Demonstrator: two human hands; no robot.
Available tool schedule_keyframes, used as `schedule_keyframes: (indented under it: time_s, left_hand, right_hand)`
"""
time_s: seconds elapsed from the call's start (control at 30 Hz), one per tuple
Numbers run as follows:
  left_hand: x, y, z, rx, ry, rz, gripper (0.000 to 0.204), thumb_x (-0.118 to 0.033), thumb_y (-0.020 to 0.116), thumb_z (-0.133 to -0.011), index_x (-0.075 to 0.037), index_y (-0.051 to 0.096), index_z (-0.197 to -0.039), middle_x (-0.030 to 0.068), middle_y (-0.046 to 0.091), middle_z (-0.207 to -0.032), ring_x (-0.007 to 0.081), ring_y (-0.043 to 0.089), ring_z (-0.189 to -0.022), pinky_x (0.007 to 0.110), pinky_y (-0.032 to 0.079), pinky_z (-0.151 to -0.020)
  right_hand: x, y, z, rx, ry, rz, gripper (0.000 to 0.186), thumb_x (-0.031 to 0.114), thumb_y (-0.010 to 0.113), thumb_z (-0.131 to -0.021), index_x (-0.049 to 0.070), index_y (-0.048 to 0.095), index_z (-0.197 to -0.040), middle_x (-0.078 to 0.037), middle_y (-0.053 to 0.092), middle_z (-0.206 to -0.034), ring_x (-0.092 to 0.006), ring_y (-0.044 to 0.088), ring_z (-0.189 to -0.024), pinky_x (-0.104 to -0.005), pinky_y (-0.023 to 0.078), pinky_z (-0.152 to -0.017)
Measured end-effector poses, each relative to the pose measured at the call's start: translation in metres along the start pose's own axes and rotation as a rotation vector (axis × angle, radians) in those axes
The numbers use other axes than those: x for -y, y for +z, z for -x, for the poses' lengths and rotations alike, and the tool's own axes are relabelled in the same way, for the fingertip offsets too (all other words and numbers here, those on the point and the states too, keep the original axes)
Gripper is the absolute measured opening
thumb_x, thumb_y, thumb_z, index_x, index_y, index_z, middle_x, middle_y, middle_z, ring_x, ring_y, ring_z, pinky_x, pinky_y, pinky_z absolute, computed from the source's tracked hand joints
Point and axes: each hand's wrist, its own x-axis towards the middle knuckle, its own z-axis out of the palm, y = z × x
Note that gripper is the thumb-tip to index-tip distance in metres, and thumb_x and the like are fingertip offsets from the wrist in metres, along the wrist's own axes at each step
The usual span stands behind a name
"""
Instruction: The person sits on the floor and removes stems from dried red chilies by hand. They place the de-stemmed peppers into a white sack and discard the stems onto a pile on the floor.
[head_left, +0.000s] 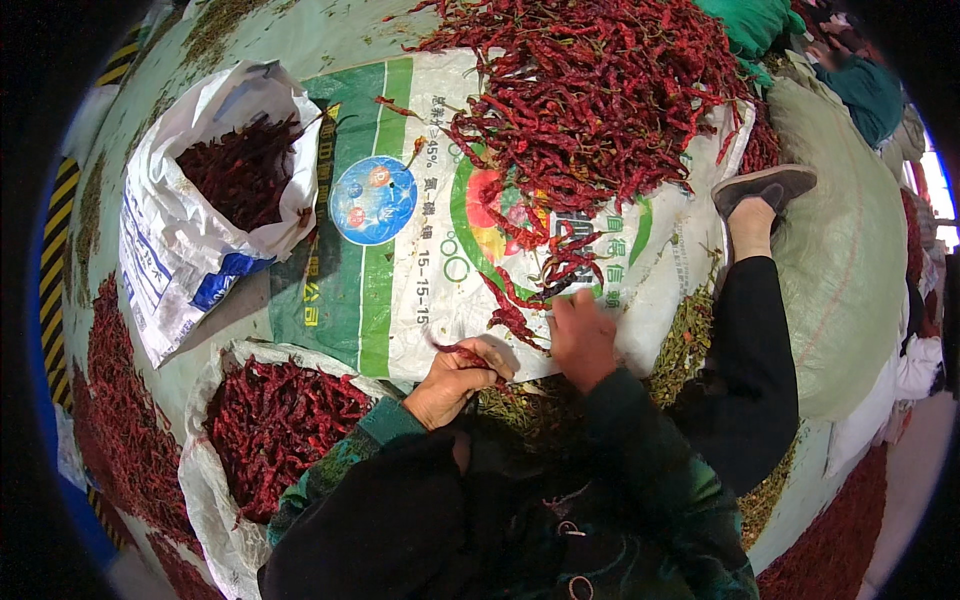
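Soft, even light brightens the plastic sheet (375, 290). The right hand (583, 342) blurs slightly. Striped tape (55, 290) bows along the left rim.

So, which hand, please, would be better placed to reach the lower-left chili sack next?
Probably the left hand: it holds a red chili and sits nearer that sack; the right hand is farther away.

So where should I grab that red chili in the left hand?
Probably by its free end, coming from the upper left: the red chili pokes out that way, while the left hand pinches it farther right.
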Motion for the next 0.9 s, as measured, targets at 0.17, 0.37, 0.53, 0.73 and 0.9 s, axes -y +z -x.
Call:
schedule_keyframes:
  time_s: [0.17,0.37,0.53,0.73,0.9]
  left_hand:
    - [-0.01,0.005,0.0,-0.13,-0.122,0.145,0.017,-0.013,0.053,-0.091,0.002,0.058,-0.099,0.0001,0.048,-0.068,0.0105,0.045,-0.06,0.027,0.042,-0.058]
    - [0.008,-0.001,-0.002,-0.243,-0.15,-0.076,0.017,-0.015,0.058,-0.09,-0.001,0.06,-0.098,0.0019,0.054,-0.069,0.0061,0.045,-0.055,0.02,0.038,-0.048]
    - [0.008,0.003,0.002,-0.226,-0.111,-0.147,0.011,-0.013,0.059,-0.089,-0.002,0.06,-0.091,0.0009,0.054,-0.067,0.0059,0.043,-0.049,0.021,0.034,-0.042]
    - [0.014,-0.012,0.005,-0.25,-0.251,-0.058,0.01,-0.011,0.056,-0.09,-0.002,0.06,-0.092,0.0016,0.055,-0.068,0.0063,0.044,-0.049,0.022,0.034,-0.04]
    - [-0.002,-0.002,0.0,-0.254,-0.1,0.03,0.019,-0.009,0.056,-0.089,0.001,0.058,-0.105,0.0047,0.058,-0.073,0.0101,0.051,-0.059,0.023,0.041,-0.053]
  right_hand:
    - [-0.013,0.016,-0.007,0.03,-0.016,0.057,0.005,0.008,0.054,-0.073,0.006,0.049,-0.075,-0.016,0.05,-0.08,-0.0372,0.054,-0.068,-0.0481,0.041,-0.056]
    - [0.037,0.002,0.044,0.185,-0.08,-0.322,0.01,0.012,0.056,-0.079,0.005,0.05,-0.075,-0.016,0.052,-0.071,-0.0373,0.054,-0.068,-0.0462,0.041,-0.057]
    - [0.047,-0.004,0.051,0.273,-0.007,-0.537,0.015,0.015,0.058,-0.081,0.002,0.052,-0.074,-0.017,0.053,-0.069,-0.0358,0.054,-0.065,-0.0426,0.04,-0.055]
    - [0.072,-0.036,0.048,0.604,-0.415,-1.027,0.017,0.013,0.056,-0.084,0.001,0.052,-0.073,-0.014,0.051,-0.063,-0.031,0.05,-0.057,-0.0352,0.041,-0.055]
    - [0.027,-0.033,0.043,0.877,-0.217,-0.244,0.017,0.017,0.053,-0.08,0.005,0.05,-0.068,-0.014,0.05,-0.067,-0.0339,0.053,-0.064,-0.0431,0.041,-0.057]
